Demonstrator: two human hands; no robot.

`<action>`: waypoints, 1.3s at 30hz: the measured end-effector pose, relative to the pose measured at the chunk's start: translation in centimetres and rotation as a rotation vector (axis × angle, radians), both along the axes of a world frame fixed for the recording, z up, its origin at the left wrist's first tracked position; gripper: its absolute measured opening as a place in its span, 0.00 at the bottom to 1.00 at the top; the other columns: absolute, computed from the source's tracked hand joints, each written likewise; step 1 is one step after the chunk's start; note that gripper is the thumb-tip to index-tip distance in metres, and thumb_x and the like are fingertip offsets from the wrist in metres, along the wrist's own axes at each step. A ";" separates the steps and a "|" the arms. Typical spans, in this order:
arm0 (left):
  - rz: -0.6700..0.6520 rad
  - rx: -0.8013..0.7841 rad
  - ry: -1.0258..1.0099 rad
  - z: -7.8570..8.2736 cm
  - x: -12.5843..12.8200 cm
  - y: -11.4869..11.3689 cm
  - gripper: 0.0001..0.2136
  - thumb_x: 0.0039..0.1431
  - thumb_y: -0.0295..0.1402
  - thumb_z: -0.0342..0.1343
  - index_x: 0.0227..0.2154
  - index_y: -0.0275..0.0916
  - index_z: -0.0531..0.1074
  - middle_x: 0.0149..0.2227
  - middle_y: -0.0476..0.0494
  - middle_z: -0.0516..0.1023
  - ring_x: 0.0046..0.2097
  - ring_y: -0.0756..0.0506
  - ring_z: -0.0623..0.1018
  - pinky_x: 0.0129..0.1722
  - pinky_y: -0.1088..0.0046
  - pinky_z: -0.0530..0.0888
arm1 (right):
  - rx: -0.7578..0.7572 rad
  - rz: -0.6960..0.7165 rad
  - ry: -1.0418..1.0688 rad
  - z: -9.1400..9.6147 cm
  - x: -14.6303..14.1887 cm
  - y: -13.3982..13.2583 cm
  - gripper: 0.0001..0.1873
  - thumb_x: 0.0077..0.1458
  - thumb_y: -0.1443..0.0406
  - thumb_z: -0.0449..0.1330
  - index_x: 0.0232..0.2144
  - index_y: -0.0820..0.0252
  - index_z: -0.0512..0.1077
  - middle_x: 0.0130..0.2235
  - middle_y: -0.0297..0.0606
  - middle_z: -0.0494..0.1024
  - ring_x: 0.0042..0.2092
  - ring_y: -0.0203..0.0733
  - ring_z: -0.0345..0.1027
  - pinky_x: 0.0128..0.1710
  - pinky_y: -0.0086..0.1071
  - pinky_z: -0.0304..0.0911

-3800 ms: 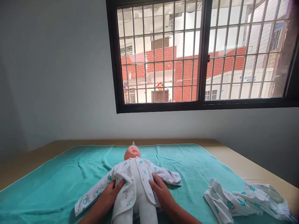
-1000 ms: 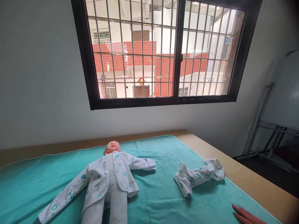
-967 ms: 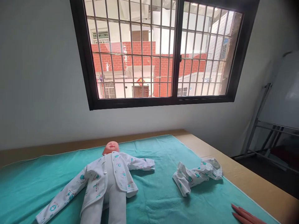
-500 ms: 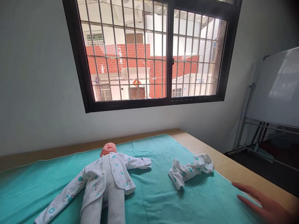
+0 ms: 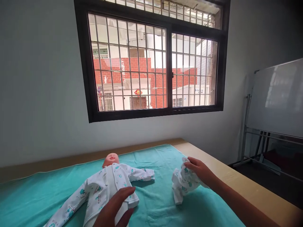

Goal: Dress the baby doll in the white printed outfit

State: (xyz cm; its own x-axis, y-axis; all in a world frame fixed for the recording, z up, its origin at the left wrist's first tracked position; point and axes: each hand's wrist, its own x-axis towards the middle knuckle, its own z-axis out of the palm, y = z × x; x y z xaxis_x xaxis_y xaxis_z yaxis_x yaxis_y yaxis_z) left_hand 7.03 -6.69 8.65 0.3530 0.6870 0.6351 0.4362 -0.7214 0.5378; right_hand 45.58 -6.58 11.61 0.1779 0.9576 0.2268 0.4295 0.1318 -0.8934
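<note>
A baby doll (image 5: 111, 159) lies on its back on a teal towel (image 5: 156, 201), dressed in a white printed top (image 5: 106, 190) that is open down the front. My left hand (image 5: 115, 206) rests flat on the top's lower flap over the doll's body, fingers stretched out. My right hand (image 5: 200, 171) reaches across to a crumpled white printed garment (image 5: 182, 184) to the doll's right and has its fingers closed on the upper end of it. The garment's lower end still touches the towel.
The towel covers a wooden table (image 5: 239, 179) that stands against a grey wall under a barred window (image 5: 151, 63). A whiteboard on a metal stand (image 5: 274, 107) is on the right, beyond the table's edge.
Both hands left the doll's top and dropped out of view. My right hand then came in from the right and took hold of the crumpled garment; my left hand returned to the doll.
</note>
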 end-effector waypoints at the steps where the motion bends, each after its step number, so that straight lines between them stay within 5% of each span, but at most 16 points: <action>1: -0.049 -0.121 -0.061 1.4 1.5 0.2 0.17 0.61 0.44 0.54 0.51 0.53 0.72 0.52 0.46 0.78 0.51 0.40 0.78 0.51 0.65 0.76 | 0.029 0.104 0.121 1.7 -2.7 -0.4 0.17 0.56 0.51 0.56 0.27 0.57 0.63 0.26 0.29 0.65 0.29 0.36 0.59 0.30 0.31 0.57; 5: -0.274 -0.407 -0.257 7.6 5.0 0.8 0.28 0.56 0.45 0.59 0.60 0.49 0.63 0.60 0.42 0.70 0.58 0.40 0.72 0.56 0.63 0.71 | 0.129 0.414 0.390 7.3 -12.8 -1.0 0.17 0.55 0.51 0.61 0.30 0.58 0.65 0.28 0.28 0.66 0.29 0.33 0.59 0.30 0.28 0.57; 9: -0.356 -0.570 -0.338 10.8 3.5 1.6 0.23 0.53 0.45 0.61 0.49 0.40 0.71 0.39 0.42 0.80 0.40 0.41 0.78 0.38 0.67 0.75 | 0.136 0.741 0.431 9.5 -18.4 0.7 0.16 0.51 0.55 0.66 0.35 0.60 0.70 0.30 0.30 0.71 0.30 0.32 0.63 0.29 0.26 0.59; 13: -0.110 -0.537 -0.401 11.2 0.2 2.6 0.16 0.44 0.41 0.67 0.34 0.37 0.75 0.31 0.46 0.78 0.33 0.44 0.76 0.31 0.72 0.70 | -0.013 0.880 0.222 10.1 -20.1 3.3 0.23 0.42 0.60 0.72 0.41 0.57 0.72 0.30 0.29 0.75 0.28 0.33 0.67 0.27 0.26 0.62; 16: -0.028 -0.533 -0.486 11.3 -1.4 3.2 0.13 0.41 0.36 0.69 0.28 0.37 0.73 0.26 0.50 0.75 0.29 0.47 0.74 0.27 0.75 0.67 | -0.070 0.842 0.006 10.3 -20.5 4.9 0.30 0.36 0.63 0.74 0.45 0.53 0.72 0.37 0.30 0.77 0.33 0.37 0.70 0.31 0.27 0.65; 21: -0.064 -0.598 -0.763 11.1 -3.5 4.2 0.15 0.42 0.38 0.69 0.30 0.37 0.73 0.25 0.50 0.76 0.26 0.48 0.74 0.23 0.77 0.70 | -0.100 0.831 -0.086 9.6 -20.5 6.7 0.15 0.48 0.57 0.68 0.37 0.58 0.76 0.34 0.31 0.76 0.35 0.37 0.68 0.32 0.27 0.62; 29: -0.323 -0.504 -0.695 11.6 -7.7 3.5 0.15 0.46 0.46 0.66 0.26 0.39 0.74 0.21 0.52 0.72 0.20 0.52 0.70 0.18 0.80 0.67 | 0.301 0.577 0.459 8.7 -20.2 7.9 0.19 0.53 0.50 0.63 0.27 0.60 0.71 0.21 0.27 0.65 0.23 0.30 0.57 0.21 0.24 0.55; 32: -0.309 -0.440 -0.693 12.0 -7.4 2.9 0.08 0.48 0.38 0.67 0.28 0.41 0.76 0.23 0.52 0.75 0.23 0.51 0.73 0.20 0.80 0.70 | 0.189 0.827 0.434 8.9 -19.6 7.6 0.19 0.54 0.50 0.62 0.31 0.61 0.73 0.24 0.30 0.70 0.24 0.32 0.62 0.23 0.25 0.59; 36: -0.272 -0.415 -0.763 11.9 -5.2 2.5 0.05 0.49 0.32 0.66 0.25 0.42 0.75 0.20 0.55 0.74 0.20 0.53 0.71 0.19 0.81 0.69 | -0.113 1.291 0.054 9.6 -20.7 5.9 0.22 0.50 0.51 0.66 0.38 0.62 0.75 0.35 0.36 0.76 0.34 0.38 0.69 0.31 0.28 0.66; 39: -0.203 -0.423 -0.795 11.9 -3.5 2.6 0.07 0.49 0.36 0.66 0.27 0.41 0.74 0.21 0.54 0.73 0.20 0.54 0.70 0.18 0.82 0.67 | -0.167 1.275 -0.081 9.5 -23.2 4.6 0.19 0.46 0.54 0.69 0.37 0.59 0.76 0.37 0.36 0.78 0.39 0.43 0.72 0.38 0.32 0.69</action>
